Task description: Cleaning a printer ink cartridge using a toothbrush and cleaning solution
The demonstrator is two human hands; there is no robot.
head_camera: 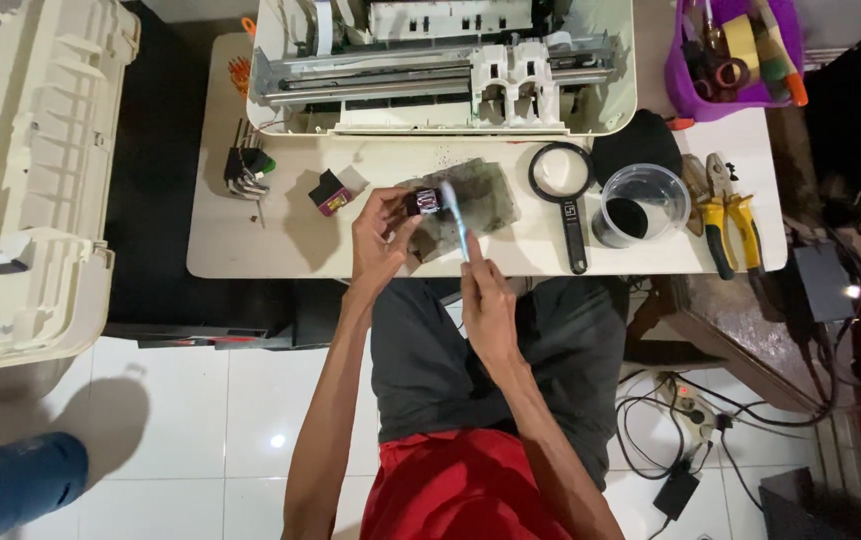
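My left hand [382,240] holds a small black ink cartridge [426,201] above the table's front edge. My right hand [485,295] grips a thin light-blue brush [458,222] whose tip rests against the cartridge. Under both lies a stained grey cloth [480,195]. A second cartridge with a magenta label [331,193] lies on the white table [250,240] to the left of my left hand. An opened white printer [440,65] stands at the back of the table.
A magnifying glass [564,185], a clear plastic cup [644,203], a black cap [636,145] and yellow-handled pliers [730,215] lie to the right. A purple tool basket [740,50] sits at back right. Hex keys [246,170] lie left. A white printer cover [30,180] stands far left. Cables cross the floor.
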